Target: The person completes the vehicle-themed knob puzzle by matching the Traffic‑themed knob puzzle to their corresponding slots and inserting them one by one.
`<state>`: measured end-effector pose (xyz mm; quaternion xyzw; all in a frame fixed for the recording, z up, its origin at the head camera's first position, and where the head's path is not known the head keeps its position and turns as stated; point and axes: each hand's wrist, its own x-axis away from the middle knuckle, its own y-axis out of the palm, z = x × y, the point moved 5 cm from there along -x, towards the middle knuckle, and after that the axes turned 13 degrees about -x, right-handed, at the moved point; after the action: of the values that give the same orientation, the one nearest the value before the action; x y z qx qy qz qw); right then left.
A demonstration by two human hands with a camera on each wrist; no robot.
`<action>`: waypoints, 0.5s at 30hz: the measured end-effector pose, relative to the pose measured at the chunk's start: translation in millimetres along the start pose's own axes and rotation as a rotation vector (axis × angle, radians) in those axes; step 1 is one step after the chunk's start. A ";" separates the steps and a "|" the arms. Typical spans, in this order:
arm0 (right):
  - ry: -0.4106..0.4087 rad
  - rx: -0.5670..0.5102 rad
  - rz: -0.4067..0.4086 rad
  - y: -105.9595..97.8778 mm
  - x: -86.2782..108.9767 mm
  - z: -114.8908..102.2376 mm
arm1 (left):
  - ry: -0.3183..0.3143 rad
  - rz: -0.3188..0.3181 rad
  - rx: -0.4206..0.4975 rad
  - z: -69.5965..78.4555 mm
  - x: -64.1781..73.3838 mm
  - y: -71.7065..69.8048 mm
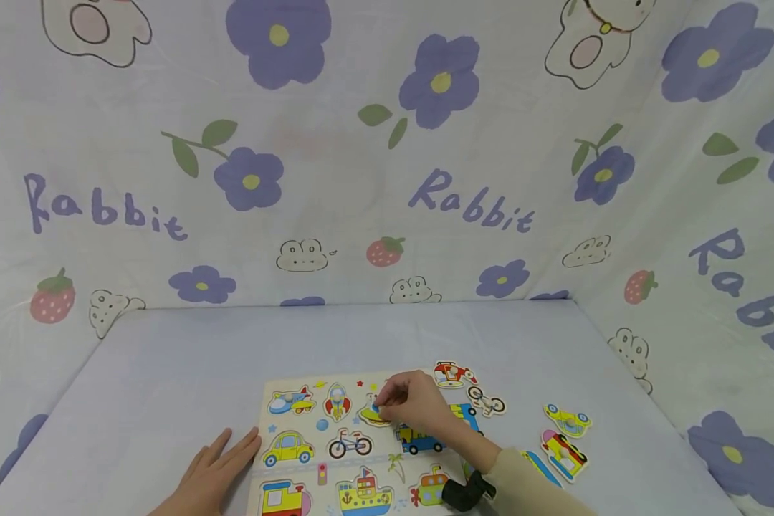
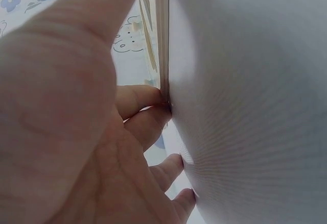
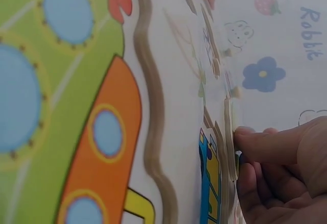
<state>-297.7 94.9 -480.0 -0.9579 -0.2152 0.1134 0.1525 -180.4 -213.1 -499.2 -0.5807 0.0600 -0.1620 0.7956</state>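
A wooden puzzle board [image 1: 322, 469] with vehicle pictures lies on the table. My right hand [image 1: 416, 405] is over its upper part and pinches a yellow-green flying saucer piece [image 1: 375, 418] between thumb and fingers. In the right wrist view that piece [image 3: 231, 140] shows edge-on, close over the board, at the fingertips of the right hand [image 3: 278, 168]. My left hand [image 1: 216, 469] rests on the table, fingers extended to the board's left edge. Seen from the left wrist, fingertips [image 2: 158, 94] touch the side of the board [image 2: 162, 35].
Right of the board lie a red helicopter piece [image 1: 451, 374], a motorcycle piece [image 1: 486, 401], a yellow car piece [image 1: 567, 420] and a train piece [image 1: 564, 455]. A blue piece [image 1: 540, 467] is partly hidden by the right sleeve. A patterned curtain [image 1: 335, 143] stands behind the table.
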 end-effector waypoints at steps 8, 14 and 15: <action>-0.027 0.011 -0.032 1.9 -3.6 -0.9 | -0.008 -0.002 -0.007 0.0 -1.3 1.1; -0.027 0.028 -0.033 1.8 -5.2 0.0 | -0.007 -0.009 -0.007 -0.2 -0.9 1.6; -0.027 0.033 -0.028 1.6 -5.2 0.3 | -0.009 -0.010 -0.007 -0.1 -1.1 1.8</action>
<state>-301.8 91.3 -480.0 -0.9505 -0.2289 0.1274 0.1669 -181.1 -212.3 -501.0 -0.5844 0.0538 -0.1630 0.7931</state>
